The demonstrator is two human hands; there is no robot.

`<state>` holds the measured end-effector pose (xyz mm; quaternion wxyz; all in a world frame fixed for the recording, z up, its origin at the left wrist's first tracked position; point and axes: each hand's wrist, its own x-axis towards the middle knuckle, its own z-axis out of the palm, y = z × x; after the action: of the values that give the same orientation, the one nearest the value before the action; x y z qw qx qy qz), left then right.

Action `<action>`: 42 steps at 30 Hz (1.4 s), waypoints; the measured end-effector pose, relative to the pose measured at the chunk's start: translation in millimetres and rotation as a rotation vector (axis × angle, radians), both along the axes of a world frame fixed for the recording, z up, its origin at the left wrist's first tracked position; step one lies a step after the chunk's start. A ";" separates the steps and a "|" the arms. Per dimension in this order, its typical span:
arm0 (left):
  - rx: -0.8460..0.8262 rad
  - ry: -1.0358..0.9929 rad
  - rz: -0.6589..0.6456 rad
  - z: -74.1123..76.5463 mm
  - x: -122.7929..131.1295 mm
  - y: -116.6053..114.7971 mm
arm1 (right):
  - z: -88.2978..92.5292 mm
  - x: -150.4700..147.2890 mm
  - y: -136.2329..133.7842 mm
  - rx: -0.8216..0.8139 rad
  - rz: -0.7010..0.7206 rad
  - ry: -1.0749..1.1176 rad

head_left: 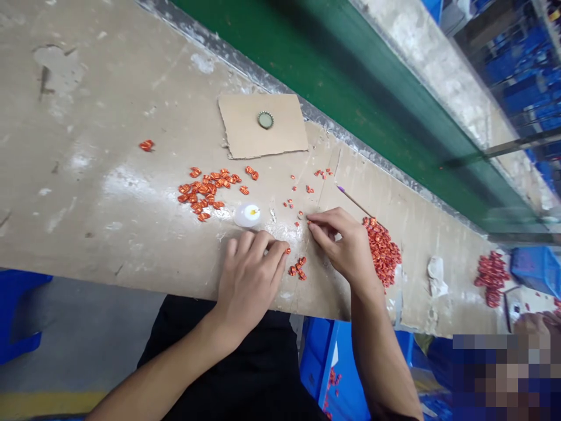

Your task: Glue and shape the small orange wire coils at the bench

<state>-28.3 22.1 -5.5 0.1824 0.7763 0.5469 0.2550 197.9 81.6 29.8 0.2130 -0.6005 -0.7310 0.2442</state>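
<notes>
My left hand (252, 275) is closed in a pinch, with a small orange striped piece (287, 251) at the tips of thumb and forefinger. My right hand (344, 245) also pinches, and a tiny red-orange bit (309, 222) shows at its fingertips. Between the hands lies a little group of striped pieces (298, 269). Beyond my left fingers stands a white glue bottle (248, 215) with a yellowish tip. Tiny red-orange parts (300, 214) are scattered ahead of my right hand. A large heap of small red-orange parts (382, 250) sits beside my right wrist.
Orange striped pieces (205, 190) form a loose cluster at left. A bottle cap (265, 120) rests on a cardboard piece (263, 140). A thin purple-tipped stick (357, 203) reaches the heap. A green strip (350, 99) borders the table. Another person's hand (532, 324) is at far right.
</notes>
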 end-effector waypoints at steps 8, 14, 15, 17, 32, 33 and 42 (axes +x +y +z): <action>0.013 0.044 0.125 3.9 5.2 -0.3 | 7.3 -3.6 -10.5 -0.098 0.190 0.021; 0.036 0.065 0.130 1.9 5.5 0.0 | 12.2 -8.0 -22.9 -0.121 0.182 0.072; 0.039 0.062 0.122 1.2 5.5 -0.2 | 12.2 -8.8 -24.6 -0.116 0.134 0.062; 0.037 0.052 0.098 0.7 5.7 -0.8 | 11.3 -10.9 -27.3 -0.122 0.064 0.039; 0.030 0.065 0.072 1.3 6.3 -0.6 | 5.1 -16.1 -23.4 -0.608 -0.341 0.915; 0.033 0.068 0.069 1.5 6.0 -0.7 | 4.8 -14.9 -22.9 -0.666 -0.350 1.052; 0.033 0.057 0.033 0.7 5.6 0.5 | -10.0 -17.9 -29.6 -0.788 -0.312 1.529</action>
<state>-22.7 22.6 -4.8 0.1495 0.7772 0.5602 0.2446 180.0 52.0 19.8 0.4529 -0.3953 -0.1597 0.7830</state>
